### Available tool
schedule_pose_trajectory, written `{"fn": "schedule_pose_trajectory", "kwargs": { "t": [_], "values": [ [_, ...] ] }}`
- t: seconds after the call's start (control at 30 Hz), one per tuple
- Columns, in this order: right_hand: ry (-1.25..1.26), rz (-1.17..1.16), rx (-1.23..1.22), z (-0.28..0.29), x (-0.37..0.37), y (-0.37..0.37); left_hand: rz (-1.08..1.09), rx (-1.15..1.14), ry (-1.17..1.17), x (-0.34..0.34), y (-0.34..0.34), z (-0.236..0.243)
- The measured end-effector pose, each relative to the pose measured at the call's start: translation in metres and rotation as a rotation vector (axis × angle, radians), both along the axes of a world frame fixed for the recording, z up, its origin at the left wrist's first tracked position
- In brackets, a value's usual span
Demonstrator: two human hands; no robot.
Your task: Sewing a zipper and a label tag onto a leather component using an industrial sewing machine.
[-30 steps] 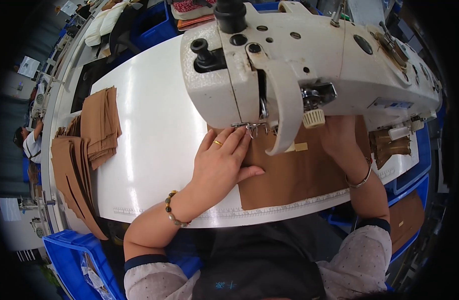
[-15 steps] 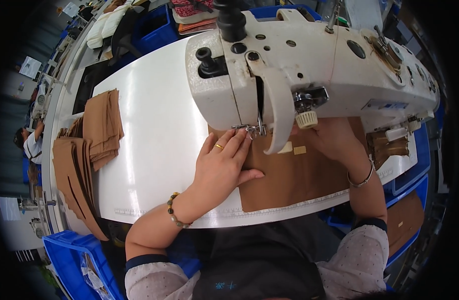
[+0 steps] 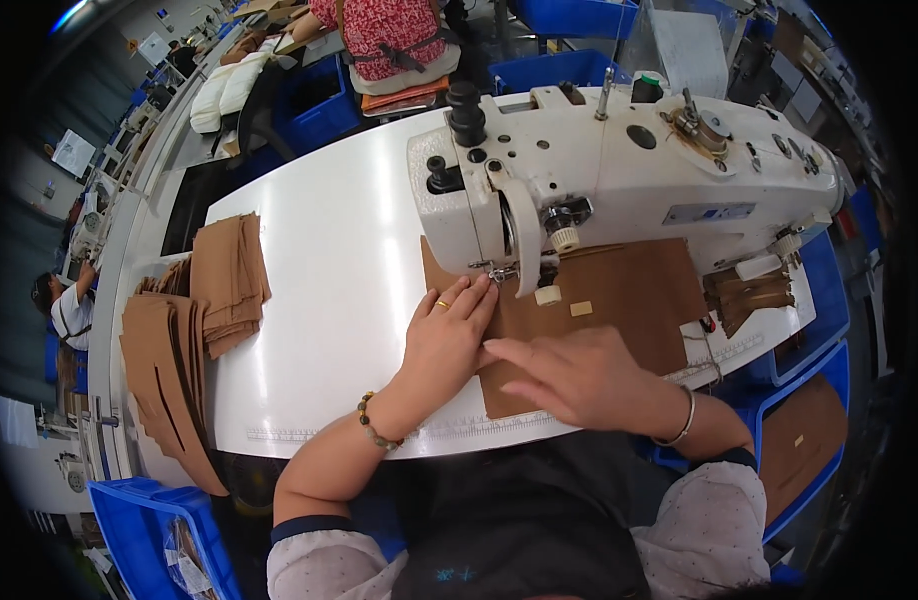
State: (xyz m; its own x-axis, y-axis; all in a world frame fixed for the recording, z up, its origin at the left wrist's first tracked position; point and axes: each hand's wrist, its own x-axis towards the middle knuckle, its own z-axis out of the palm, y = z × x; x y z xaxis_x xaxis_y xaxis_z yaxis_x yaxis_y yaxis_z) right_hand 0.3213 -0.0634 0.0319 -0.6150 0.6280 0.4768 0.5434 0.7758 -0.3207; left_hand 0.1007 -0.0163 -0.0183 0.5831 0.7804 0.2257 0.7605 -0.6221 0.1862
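Observation:
A brown fabric panel (image 3: 639, 345) lies flat on the white table, partly beneath the head of a white sewing machine (image 3: 579, 180). A small beige patch (image 3: 581, 308) shows on the panel. My left hand (image 3: 447, 335) rests with fingers stretched out on the panel's left part, fingertips beside the presser foot (image 3: 501, 275). My right hand (image 3: 584, 380) is over the panel's near part, index finger and thumb apart, with nothing visible between them. That index fingertip points at the fabric close to my left thumb; whether it touches cannot be told.
Stacks of brown cut pieces (image 3: 229, 285) lie at the left. Small brown pieces (image 3: 754, 298) are bundled right of the machine. A printed ruler strip (image 3: 459, 430) follows the near table edge. Blue bins (image 3: 164, 500) stand around the table. A person in red (image 3: 389, 35) sits beyond.
My right hand has come from under the machine arm toward my left hand, over the near part of the panel. My left hand stays by the presser foot. The whole view has shifted.

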Motion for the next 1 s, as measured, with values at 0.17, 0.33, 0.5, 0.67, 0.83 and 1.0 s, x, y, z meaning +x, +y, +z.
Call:
{"fn": "schedule_pose_trajectory", "kwargs": {
  "t": [0.17,0.33,0.5,0.67,0.83,1.0],
  "values": [
    [0.326,-0.050,0.033,-0.011,-0.056,-0.023,0.024,-0.014,-0.047,-0.002,-0.001,0.000],
    [0.633,-0.303,0.039,0.006,-0.099,-0.001,-0.183,0.154,-0.317,-0.007,0.007,-0.014],
    [0.912,-0.239,-0.166,0.002,-0.116,0.006,-0.218,0.121,-0.468,-0.008,0.016,-0.033],
    [0.786,-0.186,0.185,-0.003,-0.100,-0.001,-0.174,0.116,-0.376,-0.011,0.011,-0.028],
    [0.741,-0.067,-0.106,0.017,-0.078,-0.015,-0.197,0.121,-0.328,-0.012,0.005,-0.014],
    [0.670,-0.033,0.205,0.009,-0.072,-0.017,-0.051,0.055,-0.074,-0.004,0.004,-0.008]
  ]
}}
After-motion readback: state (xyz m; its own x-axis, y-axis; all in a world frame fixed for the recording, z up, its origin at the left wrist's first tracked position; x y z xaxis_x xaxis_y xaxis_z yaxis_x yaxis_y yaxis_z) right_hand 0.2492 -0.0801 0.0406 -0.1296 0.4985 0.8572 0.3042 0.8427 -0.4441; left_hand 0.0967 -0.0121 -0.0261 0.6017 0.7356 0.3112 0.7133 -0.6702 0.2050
